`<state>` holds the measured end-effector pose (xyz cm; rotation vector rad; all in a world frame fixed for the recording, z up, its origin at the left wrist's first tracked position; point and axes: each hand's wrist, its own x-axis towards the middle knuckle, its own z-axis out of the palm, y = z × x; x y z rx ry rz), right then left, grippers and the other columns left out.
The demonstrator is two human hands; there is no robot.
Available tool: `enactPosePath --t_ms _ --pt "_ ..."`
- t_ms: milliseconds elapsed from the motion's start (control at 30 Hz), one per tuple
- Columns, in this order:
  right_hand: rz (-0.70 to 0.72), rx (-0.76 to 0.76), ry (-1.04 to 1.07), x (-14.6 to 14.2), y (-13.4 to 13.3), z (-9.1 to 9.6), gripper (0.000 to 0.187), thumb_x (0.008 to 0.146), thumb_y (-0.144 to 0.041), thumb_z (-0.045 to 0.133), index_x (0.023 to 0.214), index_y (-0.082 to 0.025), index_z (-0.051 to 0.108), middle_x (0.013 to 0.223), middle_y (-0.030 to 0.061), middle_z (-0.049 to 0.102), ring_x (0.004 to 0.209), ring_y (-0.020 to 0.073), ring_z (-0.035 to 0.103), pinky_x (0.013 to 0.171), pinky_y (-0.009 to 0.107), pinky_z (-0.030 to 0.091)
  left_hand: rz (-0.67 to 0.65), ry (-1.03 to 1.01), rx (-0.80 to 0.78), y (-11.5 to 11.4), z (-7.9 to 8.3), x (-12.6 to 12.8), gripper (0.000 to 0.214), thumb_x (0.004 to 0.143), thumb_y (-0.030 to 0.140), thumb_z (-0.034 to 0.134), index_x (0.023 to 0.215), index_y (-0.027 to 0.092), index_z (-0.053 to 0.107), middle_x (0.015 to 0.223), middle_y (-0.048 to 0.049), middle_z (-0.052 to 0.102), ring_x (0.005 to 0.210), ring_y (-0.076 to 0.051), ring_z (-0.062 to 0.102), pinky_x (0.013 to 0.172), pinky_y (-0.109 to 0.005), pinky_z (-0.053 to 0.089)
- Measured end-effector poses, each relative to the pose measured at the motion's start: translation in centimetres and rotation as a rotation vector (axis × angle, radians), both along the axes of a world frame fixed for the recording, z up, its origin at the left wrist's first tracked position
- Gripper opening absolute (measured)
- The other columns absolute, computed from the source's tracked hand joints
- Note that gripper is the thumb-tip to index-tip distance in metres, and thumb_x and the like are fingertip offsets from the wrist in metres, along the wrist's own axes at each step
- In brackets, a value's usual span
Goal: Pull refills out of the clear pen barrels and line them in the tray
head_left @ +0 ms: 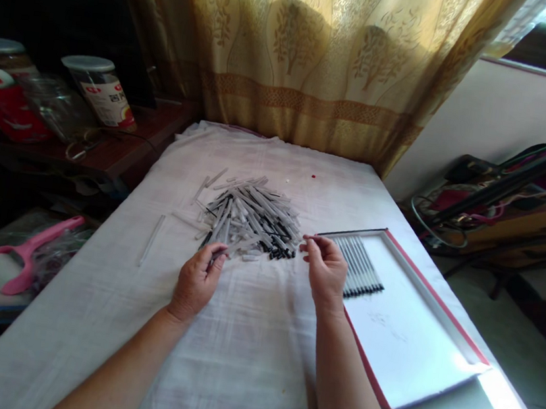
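Observation:
My left hand (196, 283) is closed at the near left edge of a heap of pen parts (252, 212). Thumb and fingers pinch a translucent pen barrel (239, 245) that points up and right over the heap. To the right, my right hand (327, 272) is closed, its fingertips pinching a thin dark pen refill (283, 235) that reaches left toward the heap. Clear tubes and black-ended pieces lie mixed in the heap. Beside my right wrist, a row of pens with black ends (361, 268) lies in a shallow white tray (414, 354) with red edges, partly hidden by my hand.
A lone clear tube (151, 240) lies left of the heap on the white tablecloth (234, 359). A small red piece (313, 176) lies toward the back. Jars (105, 94) stand on a dark cabinet at left, above a pink-handled object (27, 260). A patterned curtain (297, 48) hangs behind.

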<state>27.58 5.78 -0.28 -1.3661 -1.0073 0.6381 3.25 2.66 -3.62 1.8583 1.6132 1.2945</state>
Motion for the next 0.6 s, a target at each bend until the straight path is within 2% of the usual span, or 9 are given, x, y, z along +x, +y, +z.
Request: enactPosePath --t_ms 100,200,333,600 --pt "-0.035 0.064 0.32 0.0 0.0 1.1 0.031 0.071 -0.044 0.076 0.084 -0.018 0.064 0.084 0.0054 0.076 0.064 0.0146 0.069 0.051 0.023 0.052 -0.006 -0.052 -0.021 0.1 0.1 -0.1 0.024 0.091 0.035 0.051 0.105 0.02 0.065 0.096 -0.0051 0.074 0.084 -0.017 0.071 0.077 -0.027 0.057" --pt "-0.05 0.079 0.464 0.0 0.1 1.9 0.036 0.065 -0.042 0.083 0.082 -0.018 0.063 0.079 0.0024 0.075 0.061 0.0117 0.068 0.05 0.019 0.052 -0.011 -0.075 -0.036 0.1 0.1 -0.2 0.025 0.091 0.035 0.052 0.105 0.02 0.066 0.094 -0.0051 0.073 0.081 -0.017 0.07 0.075 -0.027 0.057" --pt "-0.043 0.07 0.53 0.2 0.0 2.5 0.035 0.065 -0.04 0.084 0.082 -0.019 0.061 0.079 0.0017 0.075 0.061 0.011 0.069 0.051 0.019 0.053 -0.026 -0.073 -0.041 0.1 -0.1 -0.3 0.025 0.09 0.034 0.052 0.105 0.02 0.066 0.095 -0.0052 0.073 0.08 -0.016 0.069 0.076 -0.027 0.056" --pt "-0.033 0.07 0.528 0.2 -0.3 2.8 0.032 0.067 -0.038 0.082 0.082 -0.019 0.061 0.079 0.0014 0.075 0.06 0.01 0.068 0.05 0.018 0.053 -0.04 -0.063 -0.055 -0.1 0.3 0.0 0.024 0.09 0.034 0.052 0.104 0.021 0.067 0.094 -0.0044 0.072 0.079 -0.016 0.068 0.075 -0.026 0.056"
